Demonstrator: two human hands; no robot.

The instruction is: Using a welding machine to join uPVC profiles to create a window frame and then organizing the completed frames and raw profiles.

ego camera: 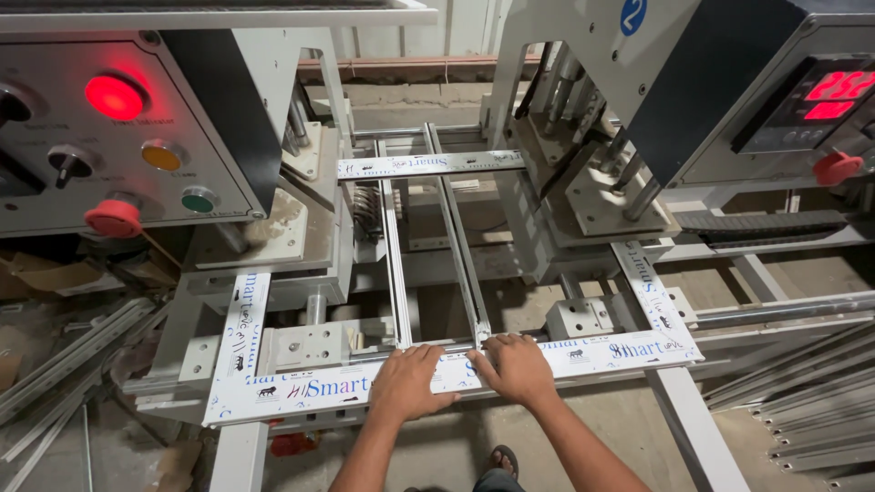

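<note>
both hands sit flat on the near rail (456, 374) of a white plastic window frame, the one wrapped in printed protective film, lying across the welding machine. left hand (406, 383) and right hand (518, 367) are side by side near the rail's middle, fingers (497, 344) loosely spread and pressing down, not gripping anything. two grey middle bars (437, 246) run from that rail to the far rail (428, 165). left of the frame is a control panel (128, 137) with a lit red lamp (115, 96). right of it, a red digital display (838, 96).
</note>
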